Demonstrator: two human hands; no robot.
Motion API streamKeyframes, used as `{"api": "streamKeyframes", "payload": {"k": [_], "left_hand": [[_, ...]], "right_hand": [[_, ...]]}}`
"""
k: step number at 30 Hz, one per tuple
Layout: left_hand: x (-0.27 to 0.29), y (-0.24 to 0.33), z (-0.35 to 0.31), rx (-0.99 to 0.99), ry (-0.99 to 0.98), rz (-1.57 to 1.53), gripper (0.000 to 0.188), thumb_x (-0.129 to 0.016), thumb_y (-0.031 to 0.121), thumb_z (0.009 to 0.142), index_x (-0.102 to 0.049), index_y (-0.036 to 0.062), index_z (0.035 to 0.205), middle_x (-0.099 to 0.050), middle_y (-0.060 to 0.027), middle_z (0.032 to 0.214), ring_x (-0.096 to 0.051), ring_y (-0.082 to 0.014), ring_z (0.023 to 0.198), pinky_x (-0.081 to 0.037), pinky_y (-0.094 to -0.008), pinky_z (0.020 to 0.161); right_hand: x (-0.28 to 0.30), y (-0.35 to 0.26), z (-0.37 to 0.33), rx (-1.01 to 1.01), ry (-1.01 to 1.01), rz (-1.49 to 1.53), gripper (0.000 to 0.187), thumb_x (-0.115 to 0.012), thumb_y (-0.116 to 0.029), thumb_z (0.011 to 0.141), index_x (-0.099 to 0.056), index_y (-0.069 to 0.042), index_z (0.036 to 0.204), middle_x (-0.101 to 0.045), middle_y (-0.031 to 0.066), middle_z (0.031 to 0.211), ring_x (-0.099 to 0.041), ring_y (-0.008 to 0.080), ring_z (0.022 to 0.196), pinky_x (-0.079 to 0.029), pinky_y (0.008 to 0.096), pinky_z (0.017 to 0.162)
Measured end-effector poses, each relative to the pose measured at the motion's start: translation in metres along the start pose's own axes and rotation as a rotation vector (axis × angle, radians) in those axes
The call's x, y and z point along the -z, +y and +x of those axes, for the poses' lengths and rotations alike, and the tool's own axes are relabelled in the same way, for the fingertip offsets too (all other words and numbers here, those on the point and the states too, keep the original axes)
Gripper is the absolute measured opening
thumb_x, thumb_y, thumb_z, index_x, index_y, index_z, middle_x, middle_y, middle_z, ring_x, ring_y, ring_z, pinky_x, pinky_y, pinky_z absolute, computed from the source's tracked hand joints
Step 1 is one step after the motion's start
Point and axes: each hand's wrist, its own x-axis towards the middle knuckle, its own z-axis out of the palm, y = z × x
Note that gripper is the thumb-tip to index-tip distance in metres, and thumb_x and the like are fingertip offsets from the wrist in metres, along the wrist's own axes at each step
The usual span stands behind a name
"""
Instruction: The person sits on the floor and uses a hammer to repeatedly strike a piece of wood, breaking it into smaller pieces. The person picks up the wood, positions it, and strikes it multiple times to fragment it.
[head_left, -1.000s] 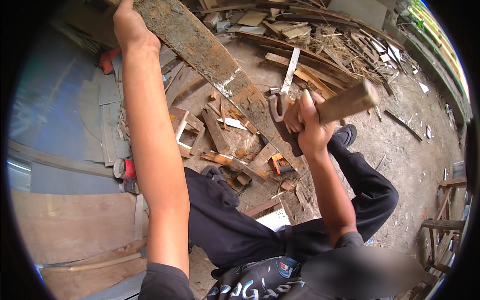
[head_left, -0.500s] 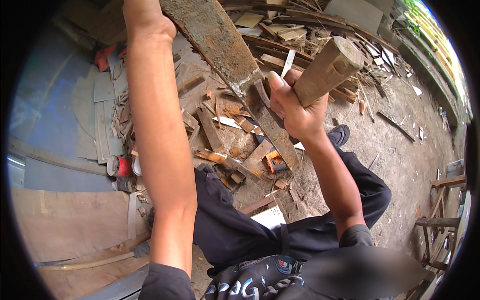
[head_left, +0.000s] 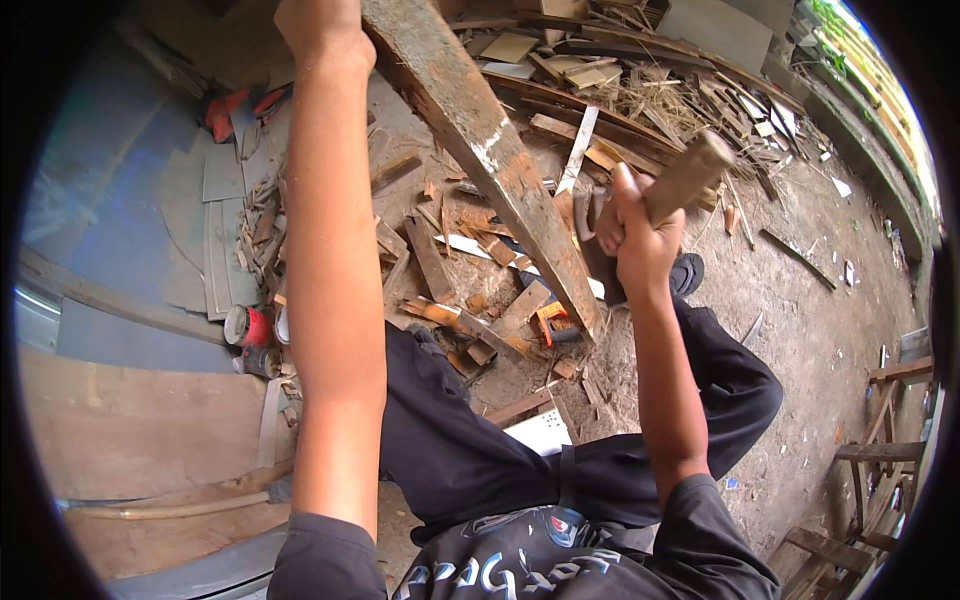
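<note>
The long, rough plank (head_left: 500, 165) slants from near 12 o'clock at the top rim of the head view down to about 4 o'clock of the centre, and the left hand (head_left: 325, 32), out at 11 o'clock, is against its upper part, though its fingers are hidden, so I cannot tell how firmly they are closed. If that hold is loose, the plank could twist or tip, since its narrow lower end seems to be its only other support, set down beside scrap wood (head_left: 430, 262). The right hand (head_left: 642, 238), at 2 o'clock, is wrapped around a wooden-handled tool (head_left: 693, 180), thumb lying along the grip, its dark metal part (head_left: 604, 270) just beside the plank's edge; whether they touch I cannot tell. A glancing stroke could skid off that crusted face and run on toward the right shoe (head_left: 686, 273) at 3 o'clock, with the bent leg close behind it. The orange-and-black tool (head_left: 552, 325), between 3 and 4 o'clock by the plank's foot, could be knocked should that end slide, and loose offcuts there would make sliding likelier
</note>
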Motion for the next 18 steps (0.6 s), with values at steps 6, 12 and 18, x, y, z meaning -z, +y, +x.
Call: {"api": "streamKeyframes", "payload": {"k": [6,12,18], "left_hand": [[0.022,-0.050,0.005,-0.035,0.060,0.338,0.054,-0.075,0.033,0.089,-0.062,-0.0038,0.126,-0.064,-0.0121,0.126,-0.060,-0.0224,0.113,-0.045,-0.0358,0.097],[0.037,-0.061,-0.002,-0.203,0.227,0.289,0.052,-0.073,0.035,0.090,-0.062,-0.0025,0.126,-0.067,-0.0116,0.118,-0.061,-0.0230,0.109,-0.046,-0.0356,0.096],[0.096,-0.076,0.025,-0.077,0.212,0.193,0.048,-0.086,0.015,0.075,-0.062,-0.0033,0.112,-0.065,-0.0104,0.100,-0.067,-0.0227,0.088,-0.055,-0.0394,0.082]], "right_hand": [[0.017,0.032,-0.034,-0.255,0.023,-0.240,0.038,-0.066,-0.026,0.100,-0.050,-0.012,0.068,-0.047,-0.0057,0.054,-0.041,0.0047,0.041,-0.030,0.0238,0.039],[0.081,0.088,-0.069,-0.294,0.067,-0.741,0.040,-0.067,-0.031,0.099,-0.054,-0.006,0.071,-0.049,-0.0044,0.055,-0.046,0.0066,0.048,-0.034,0.0282,0.044],[0.165,0.178,-0.138,-0.945,0.048,-0.721,0.051,-0.067,-0.051,0.094,-0.065,-0.004,0.076,-0.059,0.0025,0.059,-0.046,0.0090,0.042,-0.033,0.0280,0.039]]}}
